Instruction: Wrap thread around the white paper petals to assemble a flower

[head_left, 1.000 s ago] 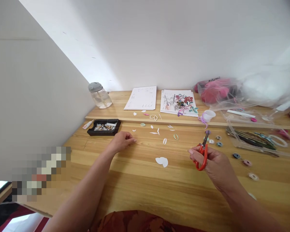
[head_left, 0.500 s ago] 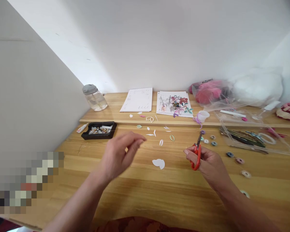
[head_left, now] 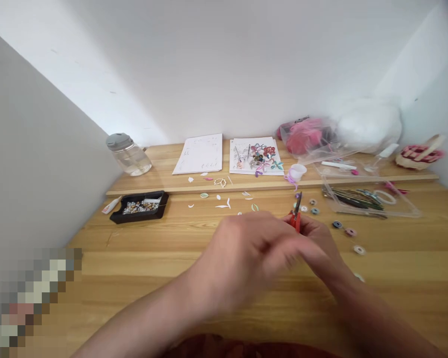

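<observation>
My right hand (head_left: 315,238) holds the red-handled scissors (head_left: 295,217), their blades pointing up and away from me. In front of it my left hand (head_left: 254,248) crosses over, blurred, and hides part of the right hand and the scissor handles. What the left fingers hold, if anything, cannot be made out. Small white paper cutouts (head_left: 224,205) and a green-edged leaf shape (head_left: 204,195) lie on the desk beyond my hands. Several thread bobbins (head_left: 337,224) are spread to the right.
A black bead tray (head_left: 159,212) and a tube (head_left: 111,205) lie at left. On the raised shelf (head_left: 160,181) stand a water jar (head_left: 129,155), paper sheets (head_left: 201,154), a white cup (head_left: 297,171), plastic bags (head_left: 321,141) and a basket (head_left: 420,154). A clear tray (head_left: 406,211) holds thin sticks.
My left hand has moved right, across the front of my right hand and the scissors. The view has shifted, and the large white cutout near the middle is now hidden.
</observation>
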Demonstrator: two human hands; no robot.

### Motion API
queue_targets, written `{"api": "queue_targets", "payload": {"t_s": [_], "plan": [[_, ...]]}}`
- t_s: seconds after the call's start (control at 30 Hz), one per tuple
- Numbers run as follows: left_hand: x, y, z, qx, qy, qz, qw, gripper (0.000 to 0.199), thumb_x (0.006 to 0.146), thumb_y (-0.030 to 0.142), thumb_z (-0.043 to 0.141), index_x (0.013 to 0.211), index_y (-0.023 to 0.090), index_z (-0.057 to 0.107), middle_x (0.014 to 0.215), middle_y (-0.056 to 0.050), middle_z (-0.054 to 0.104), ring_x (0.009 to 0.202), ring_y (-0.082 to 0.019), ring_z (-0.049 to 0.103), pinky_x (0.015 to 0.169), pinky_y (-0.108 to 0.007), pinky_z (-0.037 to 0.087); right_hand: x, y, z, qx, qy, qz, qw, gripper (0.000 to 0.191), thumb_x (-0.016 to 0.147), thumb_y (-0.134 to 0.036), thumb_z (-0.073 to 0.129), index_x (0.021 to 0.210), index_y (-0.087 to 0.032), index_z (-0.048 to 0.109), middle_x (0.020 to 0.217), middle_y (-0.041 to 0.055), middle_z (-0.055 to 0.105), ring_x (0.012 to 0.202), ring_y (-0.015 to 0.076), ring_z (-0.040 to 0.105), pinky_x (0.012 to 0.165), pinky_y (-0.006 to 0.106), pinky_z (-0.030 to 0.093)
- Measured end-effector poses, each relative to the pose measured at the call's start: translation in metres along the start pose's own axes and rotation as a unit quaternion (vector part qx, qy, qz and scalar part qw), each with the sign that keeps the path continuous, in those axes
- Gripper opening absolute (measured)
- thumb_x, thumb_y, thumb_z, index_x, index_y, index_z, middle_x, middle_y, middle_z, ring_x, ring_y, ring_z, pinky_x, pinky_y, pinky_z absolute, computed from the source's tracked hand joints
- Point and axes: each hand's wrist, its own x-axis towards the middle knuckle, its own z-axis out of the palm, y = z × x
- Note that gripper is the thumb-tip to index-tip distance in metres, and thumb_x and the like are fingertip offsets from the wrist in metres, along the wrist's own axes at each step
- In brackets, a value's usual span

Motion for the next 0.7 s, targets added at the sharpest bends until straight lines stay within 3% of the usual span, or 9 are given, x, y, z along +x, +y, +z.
{"api": "queue_targets", "payload": {"t_s": [0.03, 0.1, 0.17, 0.23, 0.4, 0.57, 0.7], "plan": [[0.014, -0.015, 0.003, -0.002, -0.019, -0.032, 0.999, 0.034, 0.089, 0.047, 0.062, 0.075, 0.019, 0.077, 0.058, -0.002, 0.059, 0.056, -0.012, 0.053, 0.054, -0.023, 0.04, 0.0, -0.001, 0.0, -0.004, -0.001, -0.006, 1.0, 0.027, 0.066, -0.042, 0.079, 0.073, -0.018, 0.068, 0.063, 0.0019, 0.058, 0.057, 0.0143, 0.045, 0.053, 0.028, 0.036], [0.034, -0.045, 0.009, -0.056, 0.01, -0.112, 0.992, 0.041, 0.093, 0.045, 0.053, 0.077, 0.016, 0.076, 0.056, 0.0, 0.054, 0.051, -0.009, 0.047, 0.05, -0.021, 0.036, 0.0, -0.001, 0.001, -0.013, -0.001, -0.013, 1.0, 0.028, 0.067, -0.042, 0.078, 0.073, -0.017, 0.068, 0.06, 0.0, 0.055, 0.055, 0.0122, 0.043, 0.053, 0.027, 0.035], [0.044, -0.071, 0.015, -0.13, 0.028, -0.18, 0.975, 0.029, 0.086, 0.038, 0.064, 0.098, 0.014, 0.074, 0.067, 0.0, 0.06, 0.05, -0.006, 0.047, 0.049, -0.019, 0.034, 0.0, 0.001, 0.003, -0.017, -0.008, -0.016, 1.0, 0.028, 0.07, -0.043, 0.076, 0.074, -0.016, 0.068, 0.059, -0.0012, 0.053, 0.055, 0.0111, 0.041, 0.054, 0.026, 0.034], [0.047, -0.085, 0.021, -0.179, 0.034, -0.21, 0.961, 0.036, 0.08, 0.04, 0.071, 0.102, 0.012, 0.073, 0.072, -0.001, 0.061, 0.05, -0.006, 0.048, 0.046, -0.018, 0.032, 0.0, 0.004, 0.004, -0.016, -0.016, -0.019, 1.0, 0.028, 0.072, -0.042, 0.075, 0.075, -0.015, 0.067, 0.06, -0.002, 0.052, 0.056, 0.0105, 0.041, 0.054, 0.026, 0.034], [0.045, -0.091, 0.025, -0.213, 0.051, -0.248, 0.944, 0.049, 0.075, 0.058, 0.072, 0.073, 0.009, 0.071, 0.056, 0.001, 0.051, 0.044, -0.004, 0.04, 0.042, -0.018, 0.024, -0.001, 0.007, 0.004, 0.001, -0.055, -0.014, 0.998, 0.029, 0.079, -0.045, 0.07, 0.076, -0.016, 0.064, 0.059, -0.0045, 0.047, 0.054, 0.0085, 0.035, 0.053, 0.025, 0.031], [0.042, -0.101, 0.024, -0.281, -0.005, -0.216, 0.935, 0.043, 0.073, 0.048, 0.079, 0.094, 0.011, 0.076, 0.072, -0.003, 0.062, 0.059, -0.007, 0.052, 0.049, -0.017, 0.036, -0.002, 0.006, 0.005, -0.024, -0.078, -0.008, 0.997, 0.025, 0.08, -0.04, 0.069, 0.074, -0.016, 0.064, 0.059, -0.0039, 0.048, 0.055, 0.009, 0.035, 0.053, 0.025, 0.031], [0.04, -0.104, 0.027, -0.281, -0.002, -0.216, 0.935, 0.033, 0.068, 0.04, 0.085, 0.083, 0.011, 0.075, 0.071, -0.003, 0.064, 0.06, -0.006, 0.051, 0.048, -0.015, 0.035, -0.002, 0.007, 0.006, -0.023, -0.101, -0.004, 0.995, 0.021, 0.078, -0.037, 0.07, 0.076, -0.016, 0.066, 0.06, -0.0039, 0.05, 0.056, 0.0091, 0.035, 0.054, 0.025, 0.03]]}}
